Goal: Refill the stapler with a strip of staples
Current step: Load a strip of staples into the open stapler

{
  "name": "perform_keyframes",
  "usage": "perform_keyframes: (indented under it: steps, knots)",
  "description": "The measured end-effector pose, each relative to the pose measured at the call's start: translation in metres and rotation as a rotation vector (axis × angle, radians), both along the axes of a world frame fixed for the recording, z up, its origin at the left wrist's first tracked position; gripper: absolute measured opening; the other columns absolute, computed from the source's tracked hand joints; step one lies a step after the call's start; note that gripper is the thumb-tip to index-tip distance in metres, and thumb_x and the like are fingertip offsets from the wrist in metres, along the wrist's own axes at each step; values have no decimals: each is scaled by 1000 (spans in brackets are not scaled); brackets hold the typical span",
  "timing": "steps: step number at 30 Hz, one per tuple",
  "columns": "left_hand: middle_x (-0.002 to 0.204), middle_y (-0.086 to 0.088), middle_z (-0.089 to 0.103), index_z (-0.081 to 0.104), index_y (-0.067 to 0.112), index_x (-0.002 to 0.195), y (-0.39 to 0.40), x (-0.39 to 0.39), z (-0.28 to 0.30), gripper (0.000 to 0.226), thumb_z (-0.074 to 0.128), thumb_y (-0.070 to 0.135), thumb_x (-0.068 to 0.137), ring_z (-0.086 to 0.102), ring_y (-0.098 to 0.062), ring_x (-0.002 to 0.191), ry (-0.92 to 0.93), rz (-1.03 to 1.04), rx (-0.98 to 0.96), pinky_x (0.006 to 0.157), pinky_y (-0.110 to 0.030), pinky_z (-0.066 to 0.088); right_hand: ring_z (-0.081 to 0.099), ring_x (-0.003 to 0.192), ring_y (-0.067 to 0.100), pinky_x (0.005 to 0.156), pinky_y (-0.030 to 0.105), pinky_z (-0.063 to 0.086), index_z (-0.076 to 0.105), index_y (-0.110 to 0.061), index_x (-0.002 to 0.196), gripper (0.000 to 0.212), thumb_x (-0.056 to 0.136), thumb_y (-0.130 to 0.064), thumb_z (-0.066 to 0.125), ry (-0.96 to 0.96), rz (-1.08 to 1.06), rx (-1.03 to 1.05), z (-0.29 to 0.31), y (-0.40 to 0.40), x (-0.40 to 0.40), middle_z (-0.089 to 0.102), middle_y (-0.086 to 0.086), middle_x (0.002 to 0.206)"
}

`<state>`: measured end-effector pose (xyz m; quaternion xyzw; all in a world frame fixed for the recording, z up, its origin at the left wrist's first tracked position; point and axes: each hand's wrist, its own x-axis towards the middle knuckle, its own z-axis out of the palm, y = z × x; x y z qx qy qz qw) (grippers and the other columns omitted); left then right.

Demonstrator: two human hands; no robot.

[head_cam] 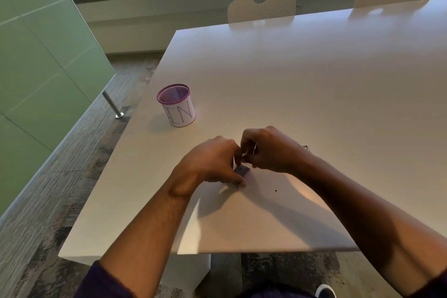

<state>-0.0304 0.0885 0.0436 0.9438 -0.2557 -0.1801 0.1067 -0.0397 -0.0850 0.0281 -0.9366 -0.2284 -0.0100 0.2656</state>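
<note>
Both my hands meet over the white table (302,84), a little in front of me. My left hand (212,159) is closed on a small grey-blue box (241,171), probably the staple box, with the thumb under its near end. My right hand (268,150) pinches at the box's top, and a thin silvery piece (255,148), apparently a staple strip, shows between its fingers. Behind my right wrist a small metal part (306,147) pokes out; I cannot tell what it is. No stapler body is clearly visible.
A purple mesh pen cup (176,105) with a white paper label stands at the left of the table. A tiny dark speck (276,190) lies near my right forearm. Two white chairs (261,7) stand at the far edge. The table's near edge (242,250) is close.
</note>
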Motion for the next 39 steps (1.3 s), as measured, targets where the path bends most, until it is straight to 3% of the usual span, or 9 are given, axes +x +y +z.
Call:
perform_keyframes:
  steps: [4, 7, 13, 20, 25, 31, 39]
  knots:
    - [104, 2, 74, 72, 23, 120, 0, -3, -1, 45, 85, 34, 78, 67, -12, 82, 11, -14, -15, 74, -23, 51, 69, 75, 10, 71, 31, 61, 69, -16, 100, 20, 83, -20, 80, 75, -10, 18, -1, -3, -6, 74, -3, 88]
    - [104, 3, 72, 73, 24, 118, 0, -6, -2, 39, 83, 33, 82, 63, -10, 79, -16, -26, -40, 65, -18, 45, 70, 78, 11, 72, 31, 61, 70, -17, 100, 21, 83, -23, 80, 92, -8, 8, -2, -7, -8, 74, -4, 88]
    - [103, 6, 66, 75, 25, 118, 3, -10, -4, 34, 81, 29, 84, 55, -6, 76, -30, -51, -103, 65, -18, 42, 71, 82, 6, 76, 28, 61, 70, -21, 105, 33, 79, -36, 84, 203, 42, 1, -6, -18, -13, 74, -9, 94]
    - [104, 6, 67, 76, 20, 117, 6, -12, -2, 34, 81, 18, 84, 58, -4, 75, -8, -53, -139, 69, -16, 47, 73, 86, 6, 80, 29, 62, 72, -22, 110, 39, 76, -34, 87, 200, 43, 9, -13, -22, -15, 76, -7, 98]
    - [108, 4, 70, 76, 21, 113, 12, -12, -1, 33, 82, 18, 81, 63, -8, 81, -17, -47, -134, 78, -31, 60, 72, 87, 3, 80, 15, 57, 73, -22, 115, 41, 77, -26, 87, 183, 45, -12, -13, -26, -16, 77, -8, 101]
    - [112, 3, 69, 75, 22, 113, 18, -11, -5, 32, 82, 19, 82, 65, -8, 83, -19, -38, -131, 79, -35, 62, 73, 89, 7, 84, 29, 62, 74, -22, 111, 33, 79, -22, 84, 165, 39, 7, -13, -30, -20, 77, -7, 100]
    - [115, 5, 68, 74, 23, 119, 27, -5, -9, 37, 82, 20, 84, 63, -7, 84, 27, 13, -137, 71, -19, 52, 69, 86, 1, 80, 16, 56, 80, -21, 97, 12, 85, -21, 79, 165, 98, 6, -15, -37, -21, 73, -9, 103]
